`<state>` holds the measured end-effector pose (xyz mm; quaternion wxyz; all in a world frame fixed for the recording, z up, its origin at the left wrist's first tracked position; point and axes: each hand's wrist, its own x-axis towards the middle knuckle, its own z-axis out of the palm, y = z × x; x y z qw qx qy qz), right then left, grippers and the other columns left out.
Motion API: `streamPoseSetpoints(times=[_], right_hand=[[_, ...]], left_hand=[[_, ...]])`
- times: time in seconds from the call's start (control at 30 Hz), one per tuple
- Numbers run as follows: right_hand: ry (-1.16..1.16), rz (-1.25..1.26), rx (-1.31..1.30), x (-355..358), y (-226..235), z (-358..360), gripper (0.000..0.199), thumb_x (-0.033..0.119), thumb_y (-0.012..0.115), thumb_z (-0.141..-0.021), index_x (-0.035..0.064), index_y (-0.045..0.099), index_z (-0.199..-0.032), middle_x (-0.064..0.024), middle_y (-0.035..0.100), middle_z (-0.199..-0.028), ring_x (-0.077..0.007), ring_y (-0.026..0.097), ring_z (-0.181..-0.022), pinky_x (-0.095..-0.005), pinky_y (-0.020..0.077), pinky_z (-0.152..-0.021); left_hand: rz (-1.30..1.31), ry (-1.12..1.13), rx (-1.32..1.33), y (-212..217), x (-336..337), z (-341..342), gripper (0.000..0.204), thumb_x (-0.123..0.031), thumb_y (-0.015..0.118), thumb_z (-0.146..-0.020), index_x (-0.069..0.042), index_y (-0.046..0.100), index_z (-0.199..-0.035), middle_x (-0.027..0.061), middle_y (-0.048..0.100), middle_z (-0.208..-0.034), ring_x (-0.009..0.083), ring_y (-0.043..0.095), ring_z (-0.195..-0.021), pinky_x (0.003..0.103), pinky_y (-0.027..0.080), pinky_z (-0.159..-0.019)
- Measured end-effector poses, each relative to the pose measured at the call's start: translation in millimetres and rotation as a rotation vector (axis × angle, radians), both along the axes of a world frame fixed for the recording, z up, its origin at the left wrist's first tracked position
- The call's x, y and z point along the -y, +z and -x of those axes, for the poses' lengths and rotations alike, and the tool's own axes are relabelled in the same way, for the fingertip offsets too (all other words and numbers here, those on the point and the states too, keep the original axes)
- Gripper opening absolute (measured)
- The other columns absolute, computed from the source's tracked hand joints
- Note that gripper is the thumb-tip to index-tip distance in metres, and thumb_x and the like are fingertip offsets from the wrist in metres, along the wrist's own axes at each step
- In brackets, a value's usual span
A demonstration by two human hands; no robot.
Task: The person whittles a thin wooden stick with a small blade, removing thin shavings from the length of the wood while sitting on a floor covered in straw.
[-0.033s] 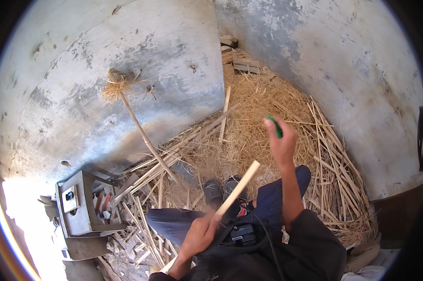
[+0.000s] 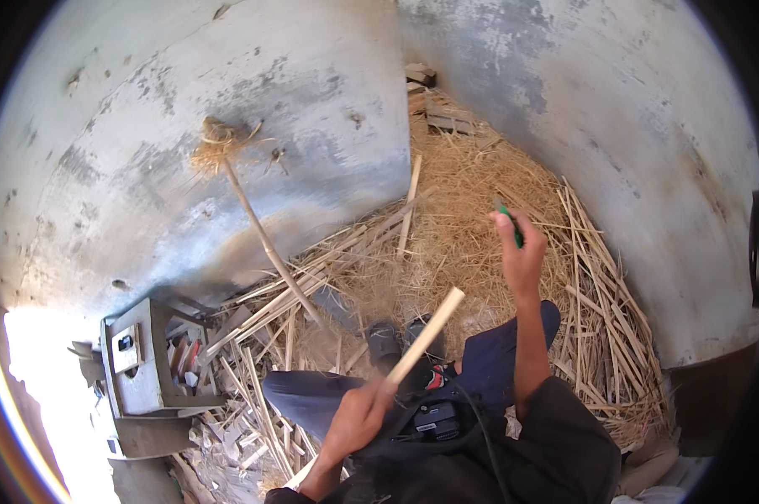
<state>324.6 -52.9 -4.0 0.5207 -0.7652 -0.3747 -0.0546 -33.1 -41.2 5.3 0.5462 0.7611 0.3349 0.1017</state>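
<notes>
My left hand (image 2: 356, 417), in front of my lap, is closed round the lower part of a flat, pale bamboo strip (image 2: 421, 343). The strip slants up and to the right, its far end free in the air. Farther out and to the right, my right hand (image 2: 525, 254) is closed on a small green-handled knife (image 2: 516, 236). A thin greyish tip shows past its thumb, but the blade is too small and blurred to make out well. The knife is held apart from the strip, above the heap of shavings (image 2: 463, 185).
Long split strips (image 2: 602, 311) lie piled on the right, and more strips (image 2: 266, 311) lie on the left. A stick (image 2: 266, 239) leans on the wall with fibre at its top. At left stands a worn wooden box (image 2: 140, 370). A black device (image 2: 436, 420) rests at my lap.
My right hand has shifted a little to the right with the knife, and more of its tip shows. The left hand and the strip are nearly where they were.
</notes>
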Motion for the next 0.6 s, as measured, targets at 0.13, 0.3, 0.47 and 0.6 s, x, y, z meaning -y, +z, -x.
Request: streamPoseSetpoints(times=[0.13, 0.3, 0.47, 0.6], right_hand=[[0.192, -0.057, -0.122, 12, -3, 12, 0.04, 0.042, 0.067, -0.103, 0.0045, 0.077, -0.112, -0.0025, 0.067, -0.074, -0.0108, 0.054, -0.061, -0.0309, 0.0404, -0.056], [0.563, 0.021, -0.313, 6, -5, 60, 0.038, 0.032, 0.073, -0.101, 0.0048, 0.07, -0.128, -0.0003, 0.069, -0.082, -0.0091, 0.058, -0.068, -0.0299, 0.0452, -0.06], [0.791, -0.135, -0.686, -6, 2, 89, 0.029, 0.025, 0.068, -0.106, 0.002, 0.073, -0.124, 0.0008, 0.07, -0.084, -0.0074, 0.061, -0.072, -0.0267, 0.0498, -0.064], [0.812, -0.088, -0.91, -10, -3, 88, 0.028, 0.028, 0.067, -0.108, 0.0024, 0.076, -0.111, 0.0012, 0.066, -0.078, -0.0031, 0.054, -0.063, -0.0207, 0.0419, -0.055]], left_hand=[[-0.028, 0.216, 0.096, -9, -12, -6, 0.031, -0.022, 0.048, -0.115, -0.002, 0.055, -0.093, 0.0027, 0.052, -0.066, 0.0106, 0.048, -0.061, 0.031, 0.041, -0.058], [-0.039, 0.221, 0.053, -5, -28, -18, 0.025, -0.021, 0.054, -0.112, 0.0, 0.06, -0.1, 0.0149, 0.061, -0.066, 0.024, 0.072, -0.066, 0.037, 0.05, -0.059], [-0.131, 0.12, 0.015, 10, -27, -36, 0.025, -0.023, 0.057, -0.111, -0.002, 0.058, -0.099, 0.0136, 0.062, -0.064, 0.0239, 0.07, -0.058, 0.039, 0.052, -0.055], [-0.139, 0.106, -0.013, 12, -29, -35, 0.021, -0.023, 0.06, -0.11, -0.002, 0.06, -0.105, 0.0107, 0.064, -0.065, 0.022, 0.071, -0.059, 0.037, 0.053, -0.055]])
